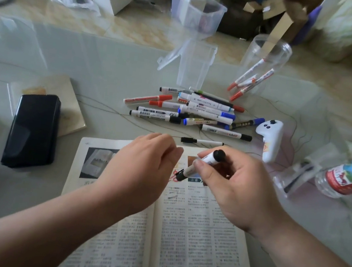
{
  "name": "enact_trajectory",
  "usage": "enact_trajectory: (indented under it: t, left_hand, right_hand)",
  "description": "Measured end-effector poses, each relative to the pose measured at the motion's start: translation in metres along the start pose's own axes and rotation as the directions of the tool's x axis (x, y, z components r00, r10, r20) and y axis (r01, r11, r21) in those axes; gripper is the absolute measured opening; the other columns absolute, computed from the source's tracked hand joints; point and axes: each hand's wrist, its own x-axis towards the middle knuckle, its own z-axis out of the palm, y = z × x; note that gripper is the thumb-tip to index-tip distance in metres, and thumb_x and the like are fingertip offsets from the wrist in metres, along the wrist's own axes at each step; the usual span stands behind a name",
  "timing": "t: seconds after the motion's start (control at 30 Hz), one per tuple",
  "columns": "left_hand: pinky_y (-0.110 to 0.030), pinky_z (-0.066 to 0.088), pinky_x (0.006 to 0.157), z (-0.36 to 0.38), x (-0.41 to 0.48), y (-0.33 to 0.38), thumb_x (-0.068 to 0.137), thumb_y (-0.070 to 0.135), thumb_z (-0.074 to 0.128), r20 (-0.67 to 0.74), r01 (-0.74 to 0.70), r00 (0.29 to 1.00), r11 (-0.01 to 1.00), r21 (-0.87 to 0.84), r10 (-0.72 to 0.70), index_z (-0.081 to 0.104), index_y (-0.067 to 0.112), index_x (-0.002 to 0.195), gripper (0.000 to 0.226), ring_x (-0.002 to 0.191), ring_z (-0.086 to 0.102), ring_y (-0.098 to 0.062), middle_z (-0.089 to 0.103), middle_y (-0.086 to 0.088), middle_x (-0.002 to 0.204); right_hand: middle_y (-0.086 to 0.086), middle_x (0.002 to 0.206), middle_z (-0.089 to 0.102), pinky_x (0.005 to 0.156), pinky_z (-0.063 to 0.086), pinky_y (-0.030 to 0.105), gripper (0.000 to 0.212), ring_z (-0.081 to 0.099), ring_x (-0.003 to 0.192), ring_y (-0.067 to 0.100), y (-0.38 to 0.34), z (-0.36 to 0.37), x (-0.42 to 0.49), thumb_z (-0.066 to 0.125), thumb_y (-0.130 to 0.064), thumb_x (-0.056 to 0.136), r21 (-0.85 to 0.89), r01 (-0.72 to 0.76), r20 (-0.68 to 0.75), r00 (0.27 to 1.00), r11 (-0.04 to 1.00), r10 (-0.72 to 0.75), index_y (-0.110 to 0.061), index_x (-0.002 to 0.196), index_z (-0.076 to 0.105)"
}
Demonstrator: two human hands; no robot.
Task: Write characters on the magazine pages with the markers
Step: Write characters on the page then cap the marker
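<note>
An open magazine (190,236) lies flat in front of me on the glass table, printed text on both pages. My right hand (237,186) grips a white marker with black ends (200,163), its tip pointing down at the top of the right page near red marks. My left hand (141,169) hovers over the left page with loosely curled fingers, holding nothing. A heap of several markers (191,110) with red, blue and black caps lies beyond the magazine. One thin black pen (202,141) lies just above the magazine's top edge.
A black case (32,130) rests on a booklet at the left. A white controller (269,139) and a water bottle (348,178) sit at the right. A clear jar (262,64) holding red-capped markers and a clear plastic container (194,64) stand behind the heap.
</note>
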Motion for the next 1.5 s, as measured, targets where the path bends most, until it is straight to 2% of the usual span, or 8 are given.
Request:
enact_trajectory:
  t: [0.17, 0.27, 0.47, 0.7, 0.83, 1.1, 1.3, 1.5]
  left_hand:
    - [-0.027, 0.033, 0.054, -0.008, 0.01, 0.021, 0.095, 0.039, 0.054, -0.071, -0.035, 0.997, 0.999, 0.002, 0.035, 0.042, 0.024, 0.063, 0.037, 0.07, 0.047, -0.009, 0.048, 0.007, 0.063]
    - [-0.024, 0.029, 0.05, -0.023, 0.026, 0.056, 0.09, 0.04, 0.056, -0.118, -0.138, 0.983, 0.99, 0.026, 0.14, 0.039, 0.03, 0.06, 0.036, 0.062, 0.047, -0.007, 0.046, 0.01, 0.06]
    - [-0.024, 0.035, 0.05, -0.039, 0.083, 0.119, 0.095, 0.042, 0.056, -0.145, -0.189, 0.971, 0.982, 0.017, 0.19, 0.05, 0.027, 0.066, 0.033, 0.057, 0.049, -0.008, 0.054, 0.008, 0.066]
    - [-0.025, 0.038, 0.051, -0.016, 0.137, 0.115, 0.097, 0.038, 0.056, -0.119, -0.096, 0.989, 0.995, -0.026, 0.092, 0.053, 0.027, 0.07, 0.03, 0.059, 0.052, -0.009, 0.059, 0.006, 0.067]
    - [-0.033, 0.048, 0.057, 0.006, 0.154, 0.1, 0.098, 0.037, 0.053, -0.086, -0.046, 0.995, 0.999, -0.028, 0.043, 0.055, 0.022, 0.072, 0.03, 0.061, 0.054, -0.014, 0.06, 0.003, 0.067]
    - [-0.037, 0.053, 0.059, 0.021, 0.161, 0.08, 0.098, 0.035, 0.055, -0.046, -0.029, 0.999, 0.997, -0.07, 0.026, 0.056, 0.022, 0.073, 0.029, 0.059, 0.056, -0.015, 0.06, 0.004, 0.064]
    - [-0.024, 0.03, 0.048, 0.012, 0.15, 0.065, 0.097, 0.036, 0.057, -0.055, 0.008, 0.998, 0.999, -0.037, -0.01, 0.053, 0.025, 0.068, 0.032, 0.053, 0.05, -0.008, 0.058, 0.005, 0.06]
    - [-0.028, 0.034, 0.047, -0.012, 0.116, 0.039, 0.093, 0.038, 0.061, -0.093, 0.067, 0.994, 0.998, 0.015, -0.065, 0.054, 0.021, 0.065, 0.034, 0.051, 0.05, -0.01, 0.057, 0.004, 0.055]
  right_hand:
    - [-0.011, 0.072, 0.071, 0.062, 0.05, 0.021, 0.014, 0.063, 0.065, 0.004, -0.015, -0.015, 0.006, 0.069, -0.027, 0.094, -0.058, -0.032, -0.058, 0.998, 0.998, 0.029, -0.021, 0.082, 0.071]
    - [-0.009, 0.077, 0.074, 0.072, 0.054, 0.029, 0.019, 0.068, 0.075, 0.005, -0.036, -0.04, 0.017, 0.067, -0.032, 0.095, -0.075, -0.007, -0.153, 0.988, 0.997, -0.004, -0.02, 0.081, 0.07]
    - [-0.016, 0.055, 0.065, 0.056, 0.043, 0.018, 0.03, 0.059, 0.054, 0.001, -0.078, -0.118, 0.06, 0.069, -0.029, 0.092, -0.215, -0.013, -0.445, 0.891, 0.976, -0.087, -0.018, 0.066, 0.062]
    - [0.001, 0.074, 0.073, 0.065, 0.061, 0.048, 0.019, 0.068, 0.059, 0.023, -0.068, -0.165, 0.155, 0.067, -0.034, 0.085, -0.223, -0.081, -0.607, 0.791, 0.971, -0.074, -0.015, 0.084, 0.069]
    - [0.004, 0.074, 0.073, 0.049, 0.058, 0.034, 0.014, 0.065, 0.044, 0.014, -0.044, -0.162, 0.197, 0.064, -0.023, 0.087, -0.156, -0.137, -0.605, 0.796, 0.978, 0.014, -0.01, 0.085, 0.068]
    - [0.01, 0.072, 0.071, 0.06, 0.063, 0.052, 0.022, 0.061, 0.039, 0.017, 0.002, -0.151, 0.225, 0.062, -0.013, 0.092, -0.01, -0.181, -0.564, 0.813, 0.983, 0.144, -0.011, 0.114, 0.061]
    - [0.006, 0.074, 0.072, 0.049, 0.059, 0.037, 0.004, 0.059, 0.039, 0.011, 0.006, -0.139, 0.197, 0.064, -0.013, 0.092, -0.091, -0.165, -0.557, 0.826, 0.982, 0.087, -0.013, 0.095, 0.065]
    - [-0.001, 0.07, 0.072, 0.048, 0.055, 0.027, 0.012, 0.065, 0.047, 0.01, 0.021, -0.086, 0.136, 0.068, -0.016, 0.087, -0.219, -0.275, -0.36, 0.914, 0.936, 0.185, -0.021, 0.077, 0.067]
